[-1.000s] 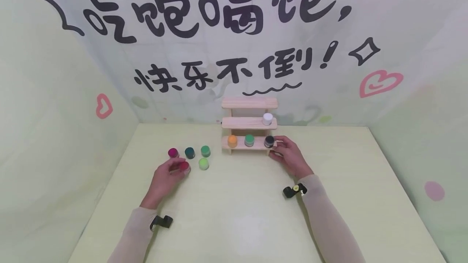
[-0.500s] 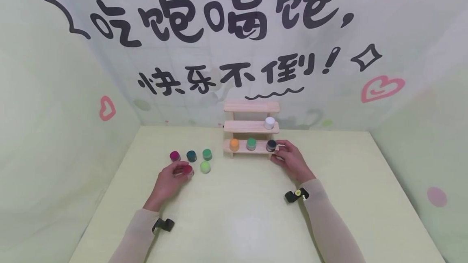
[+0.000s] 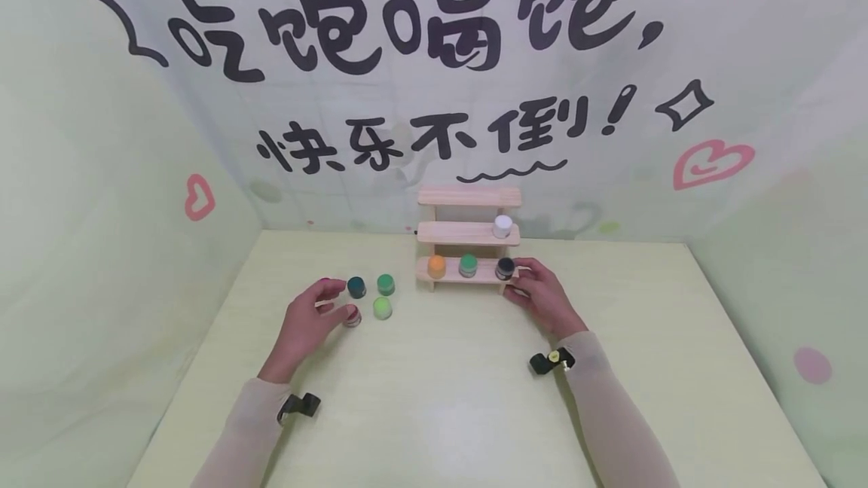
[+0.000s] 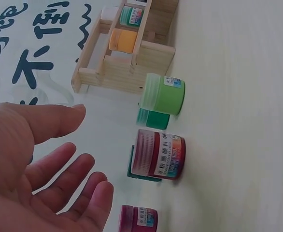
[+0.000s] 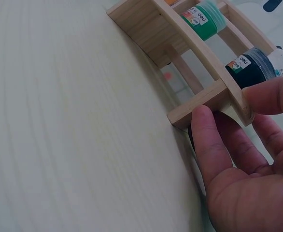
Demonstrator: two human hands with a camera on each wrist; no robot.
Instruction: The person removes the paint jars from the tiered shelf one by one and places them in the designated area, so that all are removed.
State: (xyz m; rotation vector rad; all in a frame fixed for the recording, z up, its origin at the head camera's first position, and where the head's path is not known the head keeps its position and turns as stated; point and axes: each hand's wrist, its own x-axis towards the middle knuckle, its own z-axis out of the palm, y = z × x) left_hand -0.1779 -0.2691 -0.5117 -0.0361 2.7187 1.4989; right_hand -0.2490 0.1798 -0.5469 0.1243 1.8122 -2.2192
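My left hand [image 3: 308,330] hovers with thumb and fingers spread just beside a dark red paint jar [image 3: 352,316] on the table. In the left wrist view nothing lies between those fingers, and the red jar [image 4: 163,154] stands apart from them. A magenta paint jar [image 4: 140,218] shows below it there, mostly covered by the hand in the head view. My right hand [image 3: 545,301] grips the right end of a three-tier wooden rack [image 3: 457,232], thumb at the lowest shelf's end and fingers against its leg. A dark paint jar [image 5: 247,67] sits beside that thumb.
On the table stand a dark teal jar [image 3: 356,287], a green jar [image 3: 385,284] and a light green jar [image 3: 383,308]. The lowest shelf also bears an orange jar [image 3: 437,266] and another green jar [image 3: 468,265]; a white jar [image 3: 502,227] stands one tier up.
My left hand has let go of the dark red jar, its fingers spreading and shifting back-left over the magenta jar. My right hand stays on the rack. The head view tilted slightly.
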